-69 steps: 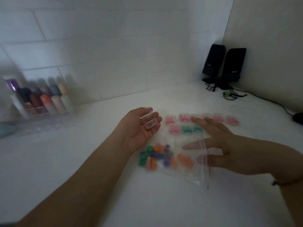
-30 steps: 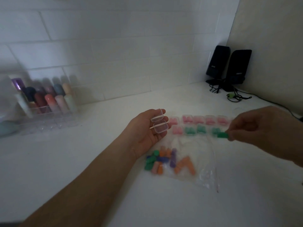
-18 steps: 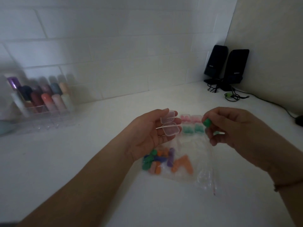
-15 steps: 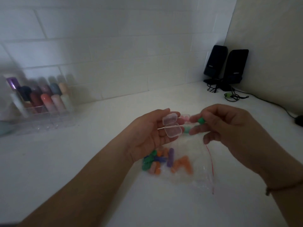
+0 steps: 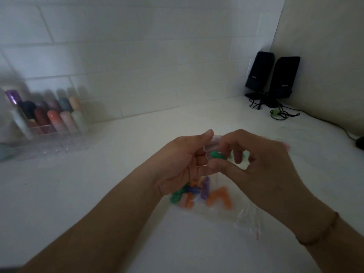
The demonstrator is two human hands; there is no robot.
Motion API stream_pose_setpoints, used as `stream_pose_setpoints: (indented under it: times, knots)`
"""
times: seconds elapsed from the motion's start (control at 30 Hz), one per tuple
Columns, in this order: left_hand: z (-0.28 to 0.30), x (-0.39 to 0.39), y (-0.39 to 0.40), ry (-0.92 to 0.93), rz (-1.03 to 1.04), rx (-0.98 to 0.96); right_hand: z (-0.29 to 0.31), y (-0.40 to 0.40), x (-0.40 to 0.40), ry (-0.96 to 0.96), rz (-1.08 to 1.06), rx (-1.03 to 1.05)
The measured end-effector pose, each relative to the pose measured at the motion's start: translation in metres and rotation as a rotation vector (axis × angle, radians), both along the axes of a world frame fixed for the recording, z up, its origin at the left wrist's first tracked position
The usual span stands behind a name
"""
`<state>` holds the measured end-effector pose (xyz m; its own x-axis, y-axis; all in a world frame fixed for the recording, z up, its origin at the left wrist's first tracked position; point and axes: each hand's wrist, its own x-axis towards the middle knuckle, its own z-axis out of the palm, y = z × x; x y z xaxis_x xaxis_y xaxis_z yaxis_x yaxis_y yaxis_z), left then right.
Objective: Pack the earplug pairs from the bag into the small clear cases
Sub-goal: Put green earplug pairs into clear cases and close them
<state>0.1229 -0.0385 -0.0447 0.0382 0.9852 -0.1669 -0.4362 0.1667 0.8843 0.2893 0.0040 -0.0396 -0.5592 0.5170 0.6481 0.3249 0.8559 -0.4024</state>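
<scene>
- My left hand (image 5: 177,164) cradles the open clear case (image 5: 210,146), fingers curled around it.
- My right hand (image 5: 256,164) pinches a green earplug (image 5: 217,155), pushing it into the case.
- The bag (image 5: 226,205) of earplugs lies on the counter (image 5: 78,194) below.

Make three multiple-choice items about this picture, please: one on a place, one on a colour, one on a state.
1. Where does the bag of loose earplugs lie?
A. On the counter below the hands
B. Beside the black speakers
C. Inside the clear organizer

2. What colour is the earplug at the open case?
A. Orange
B. Green
C. Purple

3. In what state is the small clear case in the left hand?
A. Shut
B. Open
C. Lying on the counter

Answers:
1. A: the bag lies on the counter under both hands.
2. B: the right hand presses a green earplug at the case.
3. B: the left hand holds the small clear case with its lid up.
</scene>
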Motion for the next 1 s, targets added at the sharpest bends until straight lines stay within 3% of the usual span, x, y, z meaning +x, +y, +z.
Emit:
stream_pose_setpoints:
  times: [0.2,0.47,0.63,0.77,0.83,0.93,1.0]
  knots:
    - [-0.001,0.001,0.001,0.064,-0.010,-0.015,-0.004,0.001,-0.005,-0.100,-0.175,0.034]
    - [-0.002,-0.002,0.001,-0.005,-0.001,-0.015,-0.005,0.004,-0.006,-0.194,-0.129,0.088]
    - [-0.003,-0.003,0.003,0.007,0.016,-0.015,-0.001,0.007,0.000,-0.077,-0.061,0.037]
    - [-0.003,-0.009,0.007,-0.060,0.120,-0.043,0.025,0.020,0.031,0.093,-0.159,-0.058]
    - [-0.002,-0.013,0.008,-0.074,0.178,-0.045,0.034,0.029,0.056,-0.110,-0.173,-0.209]
    - [-0.004,-0.020,0.013,-0.106,0.268,-0.041,0.031,0.035,0.070,-0.679,-0.033,-0.361]
    - [-0.006,-0.022,0.016,-0.135,0.325,-0.051,0.024,0.035,0.062,-0.824,0.024,-0.367]
